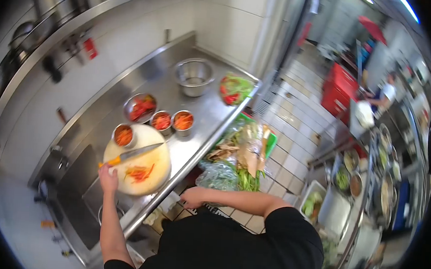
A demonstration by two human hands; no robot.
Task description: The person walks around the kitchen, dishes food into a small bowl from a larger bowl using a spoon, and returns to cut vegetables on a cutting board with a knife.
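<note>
My left hand [108, 178] is closed at the yellow handle of a kitchen knife [136, 153], which lies across a round cutting board [161, 173]. A small pile of orange and red strips [140, 173] rests on the board. On its far side stands a metal cup of shredded orange vegetable [123, 136]. My right hand [193, 197] hangs low beside the counter's front edge, fingers curled and partly blurred. Something white [168, 200] is close to its fingertips; whether I hold it is unclear.
Two more metal cups [162, 122], a bowl of red pieces [140, 107], a steel bowl [194, 77] and a bag of vegetables [236, 89] stand on the counter [203, 114]. A sink [68, 199] lies left. Bagged greens [218, 175] sit below the edge. A person [387, 93] works far right.
</note>
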